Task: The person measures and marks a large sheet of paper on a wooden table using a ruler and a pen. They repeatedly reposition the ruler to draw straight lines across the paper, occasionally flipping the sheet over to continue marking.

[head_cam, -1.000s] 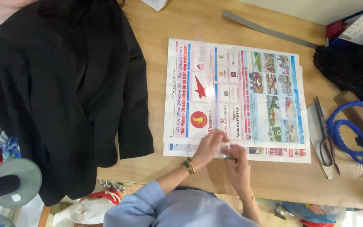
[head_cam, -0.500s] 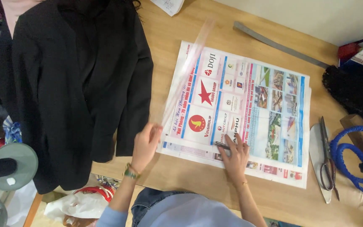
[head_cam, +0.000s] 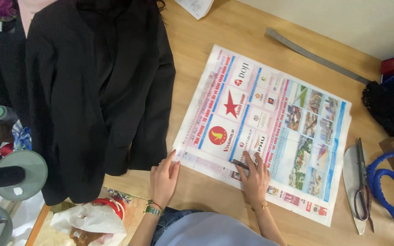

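Newspaper first: head view shows a colour-printed newspaper sheet point(head_cam: 270, 132) spread flat and slanted on the light wooden table point(head_cam: 197, 54), right beside a black jacket point(head_cam: 92, 91) laid out on the left. The sheet looks fully opened and smoothed; no cuts or drawn lines show on it, so by the look of it the paper is laid and any marking is still undone.

Left hand point(head_cam: 164, 177), fingers open and flat, rests at the sheet's near-left corner, fingertips touching the paper edge, just beside the jacket hem; it grips nothing. Right hand point(head_cam: 254, 175) lies palm-down on the sheet's near edge, approx. mid-width, fingers curled around a small dark pen-like object point(head_cam: 239, 163) pressed to the paper; exact kind too small to tell. Hands are apart, both on the near side of the sheet, w/ the rest of it stretching away from them.

Off to the right: metal scissors point(head_cam: 362, 191) on a pale cloth piece, a blue coiled cord point(head_cam: 388, 191). A long grey metal ruler point(head_cam: 315, 57) sits at the far side, well apart from both hands.
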